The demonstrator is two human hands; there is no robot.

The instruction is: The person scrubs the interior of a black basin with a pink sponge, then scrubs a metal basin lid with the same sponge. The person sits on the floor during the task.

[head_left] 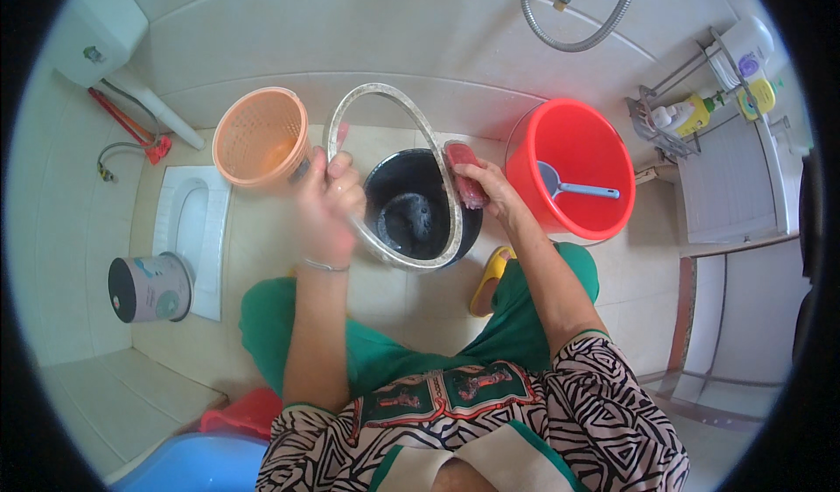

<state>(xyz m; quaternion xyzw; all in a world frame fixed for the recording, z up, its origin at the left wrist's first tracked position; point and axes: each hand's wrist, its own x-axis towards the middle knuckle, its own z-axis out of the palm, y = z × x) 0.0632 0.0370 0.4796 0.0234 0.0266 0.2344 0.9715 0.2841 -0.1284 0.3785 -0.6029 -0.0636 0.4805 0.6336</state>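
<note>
My left hand (331, 196), slightly blurred, is closed on the left side of a large pale oval ring (456, 219) with a dirty-looking band. The ring stands tilted over a black bucket (409, 172) that has some sudsy-looking water at its bottom. My right hand (492, 188) grips a red scrubbing brush (464, 175), its bristle side against or close to the ring's right side. Whether the bristles press on the band is hard to tell.
A red bucket (604, 142) with a blue-grey dipper (584, 190) stands right. An orange perforated basket (254, 116) is left, near a squat toilet (199, 212) and lidded bin (156, 289). A shower hose (604, 35) hangs above; a bottle rack (665, 125) is far right.
</note>
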